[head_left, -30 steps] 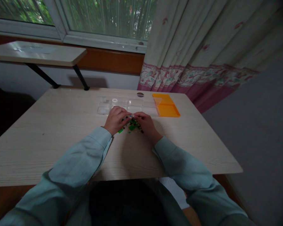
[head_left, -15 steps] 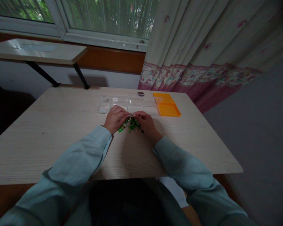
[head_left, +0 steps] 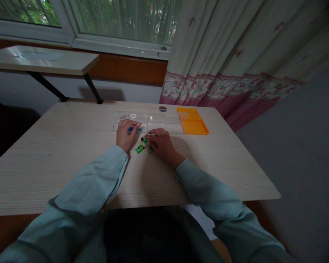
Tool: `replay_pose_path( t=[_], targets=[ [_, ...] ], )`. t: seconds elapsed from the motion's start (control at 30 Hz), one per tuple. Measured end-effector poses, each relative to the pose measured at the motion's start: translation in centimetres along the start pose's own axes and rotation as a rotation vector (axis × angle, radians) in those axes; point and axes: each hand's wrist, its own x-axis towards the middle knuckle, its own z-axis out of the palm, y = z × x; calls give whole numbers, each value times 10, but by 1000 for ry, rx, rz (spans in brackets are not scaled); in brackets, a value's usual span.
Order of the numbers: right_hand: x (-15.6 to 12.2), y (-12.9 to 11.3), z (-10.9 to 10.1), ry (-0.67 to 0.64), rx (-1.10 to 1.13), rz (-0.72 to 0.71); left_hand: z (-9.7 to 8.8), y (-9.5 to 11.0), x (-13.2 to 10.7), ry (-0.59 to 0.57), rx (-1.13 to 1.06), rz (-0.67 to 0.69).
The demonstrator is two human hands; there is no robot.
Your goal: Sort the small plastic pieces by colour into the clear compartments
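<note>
My left hand (head_left: 125, 134) is over the near left part of a clear compartment box (head_left: 157, 126), thumb and fingertip pinched together. Whatever sits in that pinch is too small to make out. Blue pieces (head_left: 134, 129) show just under these fingers, at the box. A small pile of green, dark and pale toy pieces (head_left: 139, 148) lies on the table in front of the box. Over the right side of this pile is my right hand (head_left: 162, 145), its fingers stretched left and slightly apart. Part of the pile is hidden beneath it.
An orange two-part tray (head_left: 196, 126) adjoins the clear box's right end. Behind the box lies a dark round spot (head_left: 162, 109) on the table (head_left: 79, 157). A raised shelf (head_left: 44, 60) on black supports stands at the back left. A curtain (head_left: 222, 54) hangs at the back right.
My hands were together over the pile and have come apart. The left moved up and left to the box, uncovering blue pieces; the right shifted left over the pile.
</note>
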Motion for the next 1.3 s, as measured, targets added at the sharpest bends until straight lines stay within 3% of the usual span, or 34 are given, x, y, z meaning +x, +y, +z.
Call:
replay_pose_path(
  t=[0.2,0.43,0.63,1.0,1.3],
  targets=[
    [-3,-8,0,-87,-89,-20,1,0,-1,-13,-2,-18],
    [-2,-5,-4,-28,-94,0,1,0,-1,0,-19,-6],
    [-4,-6,0,-60,-52,-125,0,0,-1,-15,-9,-19],
    [10,-24,4,-121,-122,-75,0,0,0,-12,7,-42],
    [11,-21,4,-103,-154,-34,-1,-2,2,-10,14,-45]
  ],
)
